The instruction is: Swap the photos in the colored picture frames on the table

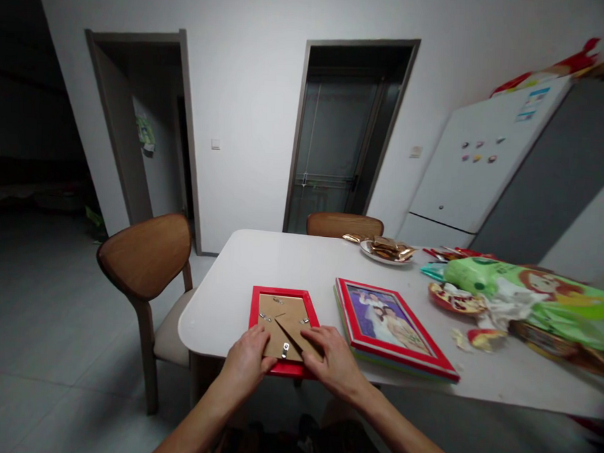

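Observation:
A red picture frame (255,306) lies face down at the near edge of the white table, its lower edge jutting out past it. Its brown backing board (273,307) carries several small metal fasteners, and a flap-like stand (297,337) lies slantwise across it. My left hand (249,358) grips the frame's left side, fingers on the backing and thumb by the lower edge. On the other side, my right hand (332,358) is closed around the lower right of the frame, fingertips over the stand. To the right, another red picture frame (343,302) with a photo lies face up on a stack.
The white table (212,316) also bears a plate (387,258) of wrapped snacks, a red dish (456,300) with food pieces, crumpled tissue (509,302), a fruit piece (484,338) and a green bag (554,291). Wooden chairs (148,256) stand to the left and behind.

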Action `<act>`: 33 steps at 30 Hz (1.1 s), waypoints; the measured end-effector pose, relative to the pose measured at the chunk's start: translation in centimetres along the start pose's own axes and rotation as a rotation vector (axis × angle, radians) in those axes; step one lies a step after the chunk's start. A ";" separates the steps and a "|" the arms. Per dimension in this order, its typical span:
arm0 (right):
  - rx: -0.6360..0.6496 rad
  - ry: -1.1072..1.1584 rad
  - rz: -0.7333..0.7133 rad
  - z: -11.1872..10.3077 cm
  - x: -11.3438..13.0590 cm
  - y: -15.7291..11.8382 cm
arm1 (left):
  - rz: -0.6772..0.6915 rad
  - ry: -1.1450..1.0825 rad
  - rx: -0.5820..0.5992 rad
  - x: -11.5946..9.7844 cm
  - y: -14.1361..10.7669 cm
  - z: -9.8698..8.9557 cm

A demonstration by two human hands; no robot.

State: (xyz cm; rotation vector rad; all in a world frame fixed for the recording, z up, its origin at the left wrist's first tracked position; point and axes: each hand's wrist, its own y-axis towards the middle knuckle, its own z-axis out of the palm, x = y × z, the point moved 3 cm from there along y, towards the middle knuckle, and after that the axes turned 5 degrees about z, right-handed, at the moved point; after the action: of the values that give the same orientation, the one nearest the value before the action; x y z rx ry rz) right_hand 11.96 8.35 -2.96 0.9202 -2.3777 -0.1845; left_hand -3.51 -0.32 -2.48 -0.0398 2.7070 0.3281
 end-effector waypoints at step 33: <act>0.056 -0.199 0.065 1.9 -1.4 3.5 | -0.004 0.009 0.137 -0.2 -0.6 -0.3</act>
State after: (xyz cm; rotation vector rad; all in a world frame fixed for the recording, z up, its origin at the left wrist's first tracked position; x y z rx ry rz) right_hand 9.69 11.77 -4.01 0.8843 -2.6043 -0.1931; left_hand -3.44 -0.95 -2.30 -0.0073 2.7305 0.1407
